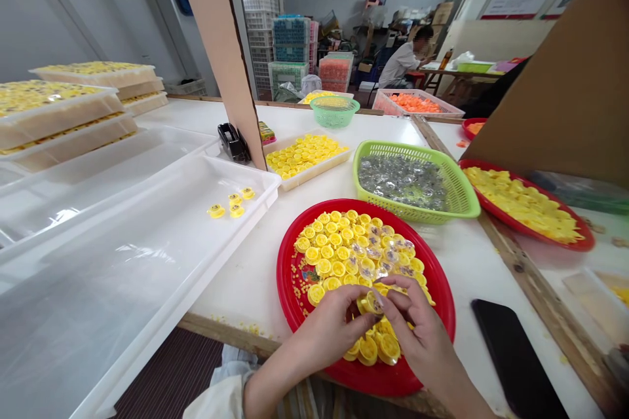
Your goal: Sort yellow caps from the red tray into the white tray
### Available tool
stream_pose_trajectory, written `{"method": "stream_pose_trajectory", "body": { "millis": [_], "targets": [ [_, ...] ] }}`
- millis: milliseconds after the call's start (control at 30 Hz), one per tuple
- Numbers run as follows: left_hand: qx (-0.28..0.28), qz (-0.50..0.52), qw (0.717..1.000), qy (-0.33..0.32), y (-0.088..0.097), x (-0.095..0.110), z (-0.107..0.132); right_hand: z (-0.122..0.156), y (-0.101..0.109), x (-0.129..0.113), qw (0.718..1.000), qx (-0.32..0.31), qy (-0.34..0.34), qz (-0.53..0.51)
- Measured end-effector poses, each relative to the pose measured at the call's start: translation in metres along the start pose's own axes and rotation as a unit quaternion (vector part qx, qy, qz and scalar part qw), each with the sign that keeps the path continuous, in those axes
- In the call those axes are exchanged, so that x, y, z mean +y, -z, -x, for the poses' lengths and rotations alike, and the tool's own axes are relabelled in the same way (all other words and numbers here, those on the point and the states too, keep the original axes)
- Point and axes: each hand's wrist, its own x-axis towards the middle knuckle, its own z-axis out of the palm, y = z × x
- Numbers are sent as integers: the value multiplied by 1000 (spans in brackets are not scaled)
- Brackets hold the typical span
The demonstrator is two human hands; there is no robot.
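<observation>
A round red tray [289,268] in front of me holds several small yellow caps [339,249] and a few clear round inserts [383,255]. Over its near side my left hand [329,324] and my right hand [417,327] meet, both pinched around one yellow cap [369,303] held between the fingertips. More yellow caps lie under my hands at the tray's near rim.
A green basket [462,190] of clear pieces stands behind the tray. A large white tray [147,275] on the left holds a few caps. A black phone [515,357] lies at right. Another red tray [580,242], stacked trays, crates and a seated person are farther off.
</observation>
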Motion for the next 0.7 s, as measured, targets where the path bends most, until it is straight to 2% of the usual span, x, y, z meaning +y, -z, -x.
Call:
{"method": "stream_pose_trajectory", "body": {
  "millis": [167,267,400,533,700],
  "targets": [
    [-20,12,1000,-2,1,6,3,1,-4,5,998,27,26,49],
    [-8,-3,1000,-2,-2,8,5,3,-7,13,997,56,24,38],
    [8,-11,1000,-26,-8,10,11,8,-15,21,993,120,9,0],
    [-19,-10,999,-47,-10,16,19,15,-23,22,981,191,4,-26],
    [-39,1,998,-41,-10,23,30,24,-26,23,966,245,75,-21]
  ]
}}
